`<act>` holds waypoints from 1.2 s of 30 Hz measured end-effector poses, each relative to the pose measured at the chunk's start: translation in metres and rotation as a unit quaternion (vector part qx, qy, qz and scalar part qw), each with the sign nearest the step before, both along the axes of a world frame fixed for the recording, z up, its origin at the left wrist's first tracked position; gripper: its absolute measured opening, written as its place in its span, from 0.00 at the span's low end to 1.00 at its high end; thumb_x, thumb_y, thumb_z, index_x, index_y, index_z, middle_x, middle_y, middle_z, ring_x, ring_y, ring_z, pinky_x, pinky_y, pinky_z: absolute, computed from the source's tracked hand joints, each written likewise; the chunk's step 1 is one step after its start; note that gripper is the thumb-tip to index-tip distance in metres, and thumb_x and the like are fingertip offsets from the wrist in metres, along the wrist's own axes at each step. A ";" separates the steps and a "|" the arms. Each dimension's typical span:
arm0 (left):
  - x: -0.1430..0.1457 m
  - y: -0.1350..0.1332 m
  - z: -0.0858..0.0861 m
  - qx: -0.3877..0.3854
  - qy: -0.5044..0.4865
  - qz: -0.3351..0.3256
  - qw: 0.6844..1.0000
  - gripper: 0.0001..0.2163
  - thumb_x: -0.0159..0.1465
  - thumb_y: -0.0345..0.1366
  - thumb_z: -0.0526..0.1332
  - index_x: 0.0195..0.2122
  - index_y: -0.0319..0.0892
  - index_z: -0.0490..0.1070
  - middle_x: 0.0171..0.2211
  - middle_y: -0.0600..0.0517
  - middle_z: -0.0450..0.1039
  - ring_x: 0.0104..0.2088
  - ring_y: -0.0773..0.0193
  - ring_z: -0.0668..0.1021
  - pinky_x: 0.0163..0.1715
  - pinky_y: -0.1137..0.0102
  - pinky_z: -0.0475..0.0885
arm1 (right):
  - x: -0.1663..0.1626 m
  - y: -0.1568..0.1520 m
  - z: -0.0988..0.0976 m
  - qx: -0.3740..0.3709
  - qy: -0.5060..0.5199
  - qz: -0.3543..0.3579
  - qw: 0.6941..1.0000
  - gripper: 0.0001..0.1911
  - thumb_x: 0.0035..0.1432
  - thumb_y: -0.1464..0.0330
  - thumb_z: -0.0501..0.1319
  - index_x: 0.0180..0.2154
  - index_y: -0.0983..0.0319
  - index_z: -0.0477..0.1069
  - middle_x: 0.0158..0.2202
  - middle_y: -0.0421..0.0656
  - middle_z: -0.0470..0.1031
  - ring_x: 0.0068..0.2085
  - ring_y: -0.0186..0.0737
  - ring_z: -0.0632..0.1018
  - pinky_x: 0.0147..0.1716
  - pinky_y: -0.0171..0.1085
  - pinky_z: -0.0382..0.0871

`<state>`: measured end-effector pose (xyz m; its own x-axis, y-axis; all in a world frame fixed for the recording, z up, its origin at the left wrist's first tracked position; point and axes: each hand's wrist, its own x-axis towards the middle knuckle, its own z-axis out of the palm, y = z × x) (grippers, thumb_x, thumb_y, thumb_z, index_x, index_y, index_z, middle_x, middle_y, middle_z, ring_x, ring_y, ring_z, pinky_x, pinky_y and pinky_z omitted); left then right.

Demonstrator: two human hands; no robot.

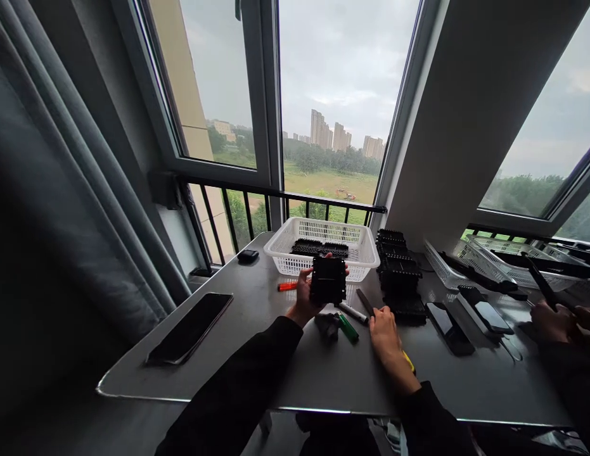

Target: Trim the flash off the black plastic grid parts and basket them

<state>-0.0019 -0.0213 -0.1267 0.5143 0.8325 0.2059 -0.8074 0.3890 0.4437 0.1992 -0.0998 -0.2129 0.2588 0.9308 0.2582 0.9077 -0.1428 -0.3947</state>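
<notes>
My left hand (303, 301) is closed around a black square plastic part (328, 280), held upright above the table just in front of the white basket (322, 225). My right hand (384, 330) is closed on a tool with a long flat dark blade and a yellow handle (409, 361); its exact kind is unclear. The blade points forward and left, apart from the plastic part. Between my hands lie a green lighter-like object (348, 328), a white marker-like pen (353, 313) and a dark crumpled lump (327, 327). An orange-red object (287, 286) lies behind my left hand.
More black parts (319, 247) lie in the basket. Stacked black parts (400, 278) stand right of it. A dark flat slab (190, 328) lies at left, a small black object (248, 256) behind it. Phones (449, 329) and a co-worker's hands (556, 320) are at right.
</notes>
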 end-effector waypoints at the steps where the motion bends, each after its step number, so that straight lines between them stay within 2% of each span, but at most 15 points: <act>1: 0.000 0.000 0.000 0.000 0.000 -0.003 1.000 0.34 0.60 0.42 0.55 0.67 0.40 0.55 0.57 0.38 0.72 0.52 0.42 0.77 0.52 0.48 0.69 | 0.000 0.000 -0.001 -0.001 -0.005 0.000 1.000 0.18 0.64 0.71 0.50 0.48 0.66 0.75 0.45 0.54 0.72 0.48 0.50 0.73 0.47 0.41 0.65; 5: -0.002 -0.002 0.004 -0.005 0.003 -0.008 1.000 0.33 0.59 0.42 0.55 0.67 0.41 0.56 0.56 0.39 0.73 0.51 0.43 0.78 0.51 0.49 0.70 | 0.001 -0.002 0.005 -0.005 -0.022 -0.001 1.000 0.18 0.64 0.72 0.50 0.47 0.67 0.76 0.45 0.55 0.73 0.48 0.51 0.73 0.47 0.42 0.64; 9: -0.003 -0.002 0.006 -0.003 0.008 -0.004 1.000 0.33 0.59 0.41 0.54 0.66 0.39 0.57 0.54 0.39 0.75 0.48 0.45 0.80 0.50 0.51 0.71 | -0.008 -0.009 0.031 0.020 -0.034 0.006 0.999 0.18 0.62 0.73 0.52 0.50 0.62 0.76 0.46 0.54 0.74 0.47 0.52 0.73 0.46 0.44 0.64; 12: -0.006 0.001 0.006 -0.001 0.014 -0.004 1.000 0.32 0.59 0.42 0.55 0.66 0.38 0.58 0.53 0.40 0.75 0.47 0.46 0.80 0.50 0.52 0.71 | -0.028 -0.013 0.056 0.039 0.000 0.096 0.995 0.17 0.63 0.69 0.54 0.50 0.58 0.76 0.45 0.51 0.75 0.47 0.49 0.74 0.46 0.42 0.64; 15: -0.008 0.004 0.004 0.004 0.019 -0.003 1.000 0.32 0.59 0.43 0.55 0.65 0.38 0.59 0.53 0.40 0.75 0.47 0.47 0.80 0.51 0.53 0.71 | -0.054 -0.010 0.069 0.010 0.023 0.177 0.984 0.16 0.64 0.64 0.55 0.49 0.57 0.77 0.44 0.50 0.76 0.47 0.49 0.74 0.46 0.41 0.65; 19: -0.012 0.006 0.003 0.014 0.021 -0.008 1.000 0.32 0.59 0.43 0.55 0.65 0.38 0.59 0.54 0.40 0.75 0.48 0.47 0.80 0.51 0.54 0.71 | -0.081 0.002 0.059 -0.054 -0.018 0.200 0.978 0.12 0.59 0.62 0.62 0.42 0.60 0.78 0.45 0.52 0.74 0.48 0.52 0.73 0.47 0.43 0.65; 22: -0.015 0.006 0.005 0.020 0.023 -0.005 1.000 0.32 0.59 0.44 0.55 0.65 0.39 0.60 0.53 0.40 0.75 0.48 0.47 0.80 0.50 0.54 0.71 | -0.079 0.013 0.043 -0.062 -0.016 0.241 0.968 0.09 0.56 0.66 0.64 0.39 0.62 0.76 0.46 0.51 0.74 0.49 0.51 0.72 0.47 0.43 0.65; 25: -0.017 0.006 0.007 0.018 0.016 0.013 1.000 0.32 0.59 0.44 0.55 0.65 0.39 0.60 0.53 0.40 0.75 0.48 0.47 0.80 0.50 0.54 0.71 | -0.054 0.023 0.043 -0.066 0.086 0.321 0.941 0.08 0.55 0.70 0.64 0.39 0.62 0.74 0.41 0.46 0.76 0.44 0.43 0.74 0.43 0.38 0.66; 27: -0.018 0.007 0.008 0.016 0.007 0.024 1.000 0.32 0.59 0.44 0.55 0.64 0.39 0.61 0.53 0.40 0.75 0.49 0.47 0.79 0.51 0.54 0.71 | -0.032 0.029 0.055 -0.104 0.212 0.362 0.902 0.07 0.58 0.67 0.61 0.39 0.61 0.72 0.33 0.40 0.76 0.34 0.36 0.74 0.35 0.34 0.66; 29: -0.018 0.008 0.008 0.013 0.000 0.027 1.000 0.31 0.59 0.43 0.55 0.64 0.39 0.61 0.53 0.41 0.76 0.49 0.47 0.79 0.51 0.54 0.71 | -0.013 0.036 0.073 -0.133 0.322 0.365 0.863 0.11 0.58 0.61 0.60 0.39 0.62 0.71 0.29 0.38 0.74 0.27 0.33 0.71 0.29 0.32 0.65; 30: -0.019 0.008 0.008 0.009 -0.002 0.030 1.000 0.31 0.59 0.43 0.55 0.64 0.39 0.61 0.53 0.41 0.76 0.48 0.48 0.79 0.51 0.55 0.71 | -0.007 0.040 0.081 -0.112 0.359 0.358 0.854 0.14 0.56 0.59 0.62 0.39 0.63 0.71 0.29 0.38 0.75 0.27 0.33 0.72 0.28 0.32 0.65; 32: -0.019 0.010 0.007 -0.002 0.003 0.036 0.999 0.30 0.60 0.42 0.55 0.64 0.39 0.62 0.50 0.42 0.77 0.46 0.49 0.80 0.49 0.56 0.73 | -0.001 0.046 0.093 -0.023 0.402 0.333 0.853 0.17 0.53 0.57 0.65 0.39 0.64 0.72 0.32 0.41 0.76 0.32 0.36 0.75 0.33 0.34 0.68; 34: -0.019 0.011 0.006 -0.016 0.016 0.040 0.999 0.29 0.61 0.42 0.55 0.63 0.37 0.63 0.47 0.42 0.79 0.42 0.50 0.82 0.45 0.57 0.74 | -0.003 0.051 0.097 0.067 0.416 0.288 0.860 0.19 0.51 0.57 0.66 0.39 0.64 0.72 0.36 0.44 0.77 0.37 0.39 0.76 0.37 0.36 0.69; 36: -0.018 0.013 0.004 -0.026 0.028 0.040 0.998 0.29 0.61 0.43 0.54 0.63 0.37 0.63 0.45 0.43 0.80 0.39 0.52 0.82 0.43 0.59 0.75 | -0.008 0.053 0.093 0.132 0.429 0.223 0.865 0.19 0.51 0.56 0.66 0.38 0.64 0.72 0.34 0.44 0.77 0.36 0.39 0.76 0.37 0.36 0.70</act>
